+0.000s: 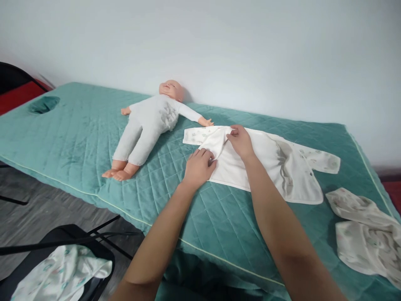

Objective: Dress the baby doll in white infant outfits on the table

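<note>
A white long-sleeved baby shirt (233, 167) with printed sleeves lies spread open on the green quilted bed cover (175, 184). My left hand (199, 166) is at the shirt's left front, its fingers curled on the edge of the cloth. With thumb and fingertips, my right hand (240, 141) pinches the cloth near the top left of the shirt. To the left, a baby doll (150, 117) in a white body suit lies on its back, arms spread. One of its hands rests close to the shirt's left sleeve.
Crumpled printed baby trousers (366, 230) lie at the bed's right end. On a black folding chair (62, 234) at lower left sits another printed cloth (67, 271). The bed has a face hole (44, 104) at far left. A white wall (219, 50) runs behind.
</note>
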The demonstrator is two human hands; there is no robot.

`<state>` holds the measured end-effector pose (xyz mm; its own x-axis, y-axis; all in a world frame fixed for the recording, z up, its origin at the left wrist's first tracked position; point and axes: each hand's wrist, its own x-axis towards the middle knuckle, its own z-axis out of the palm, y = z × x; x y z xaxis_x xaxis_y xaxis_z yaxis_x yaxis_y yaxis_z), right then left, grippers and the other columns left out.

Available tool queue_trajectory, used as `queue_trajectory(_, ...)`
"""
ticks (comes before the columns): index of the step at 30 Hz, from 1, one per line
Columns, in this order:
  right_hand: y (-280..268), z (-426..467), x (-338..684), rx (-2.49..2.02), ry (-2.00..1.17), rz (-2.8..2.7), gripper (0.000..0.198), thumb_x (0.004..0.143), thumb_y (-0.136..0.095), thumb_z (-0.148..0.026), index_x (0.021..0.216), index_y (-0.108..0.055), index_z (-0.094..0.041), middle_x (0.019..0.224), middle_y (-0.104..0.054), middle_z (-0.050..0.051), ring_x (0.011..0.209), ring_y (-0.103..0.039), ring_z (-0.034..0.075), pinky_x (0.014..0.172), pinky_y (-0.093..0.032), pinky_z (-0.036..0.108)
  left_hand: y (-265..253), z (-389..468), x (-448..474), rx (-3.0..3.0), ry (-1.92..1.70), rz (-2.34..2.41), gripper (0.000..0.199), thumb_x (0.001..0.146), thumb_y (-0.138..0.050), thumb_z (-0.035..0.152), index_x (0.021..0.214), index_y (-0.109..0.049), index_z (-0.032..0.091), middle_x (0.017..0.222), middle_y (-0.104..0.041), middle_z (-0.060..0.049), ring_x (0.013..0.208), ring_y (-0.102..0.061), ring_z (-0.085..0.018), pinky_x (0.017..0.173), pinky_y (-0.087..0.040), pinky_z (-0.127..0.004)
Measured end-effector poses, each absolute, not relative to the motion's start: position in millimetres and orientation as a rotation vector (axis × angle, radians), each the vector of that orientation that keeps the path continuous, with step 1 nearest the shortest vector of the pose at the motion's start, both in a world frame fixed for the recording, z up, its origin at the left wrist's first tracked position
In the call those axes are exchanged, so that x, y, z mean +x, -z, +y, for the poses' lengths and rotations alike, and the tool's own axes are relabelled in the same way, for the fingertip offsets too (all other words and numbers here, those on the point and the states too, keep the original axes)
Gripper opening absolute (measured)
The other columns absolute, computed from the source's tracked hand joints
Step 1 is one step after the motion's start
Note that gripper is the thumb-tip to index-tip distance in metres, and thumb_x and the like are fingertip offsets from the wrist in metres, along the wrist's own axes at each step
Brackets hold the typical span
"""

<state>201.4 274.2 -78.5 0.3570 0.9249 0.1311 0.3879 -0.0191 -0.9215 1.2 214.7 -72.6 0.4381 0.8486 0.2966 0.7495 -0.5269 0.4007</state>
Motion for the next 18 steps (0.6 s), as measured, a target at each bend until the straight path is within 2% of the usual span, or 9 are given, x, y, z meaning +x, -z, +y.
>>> queue_trajectory(5,76.4,274.2,198.5,-1.262,-0.961,-0.825,0.033,0.067,-0.068,-0.023,0.099,-0.057,-0.022,0.081,-0.055,-0.005,0.079,-0.061,0.014,0.084,-0.056,0.035,76.8,218.9,-2.4,2.121,-0.929,1.493,0.007,0.091,-0.054,0.026,0.087,-0.059,0.023,0.087,-0.065,-0.004,0.084,-0.061,-0.020,0.073,-0.046,-0.033)
queue_trajectory(9,69.9,269.4,196.2,-1.060,-1.153,-0.600,0.034,0.063,-0.073,-0.016,0.091,-0.056,-0.022,0.082,-0.060,-0.003,0.081,-0.064,0.012,0.088,-0.058,0.034,77.0,220.0,-3.9,2.021,-1.004,1.412,0.009,0.089,-0.055,0.025,0.096,-0.060,0.023,0.095,-0.066,-0.004,0.089,-0.062,-0.019,0.077,-0.047,-0.032)
queue_trajectory(12,67.5,267.2,195.3,-1.032,-1.159,-0.571,0.034,0.062,-0.073,-0.015,0.091,-0.057,-0.021,0.079,-0.060,-0.004,0.080,-0.064,0.010,0.092,-0.057,0.032,73.9,218.9,-3.1,2.123,-0.968,1.344,0.014,0.086,-0.060,0.024,0.100,-0.061,0.023,0.100,-0.065,-0.004,0.095,-0.060,-0.020,0.084,-0.047,-0.034)
queue_trajectory(15,67.5,265.9,195.4,-1.010,-1.154,-0.607,0.037,0.062,-0.073,-0.016,0.095,-0.056,-0.023,0.078,-0.057,-0.007,0.080,-0.064,0.009,0.094,-0.056,0.032,71.2,218.3,-1.7,2.272,-0.827,1.353,0.015,0.084,-0.065,0.027,0.097,-0.061,0.023,0.093,-0.066,-0.004,0.094,-0.060,-0.022,0.084,-0.045,-0.036)
queue_trajectory(18,69.2,265.2,196.6,-0.996,-1.145,-0.681,0.040,0.064,-0.070,-0.018,0.100,-0.056,-0.025,0.092,-0.060,-0.004,0.088,-0.065,0.011,0.094,-0.056,0.033,70.6,218.5,-1.1,2.327,-0.716,1.382,0.009,0.085,-0.065,0.030,0.084,-0.060,0.023,0.080,-0.065,-0.002,0.087,-0.059,-0.023,0.078,-0.042,-0.036)
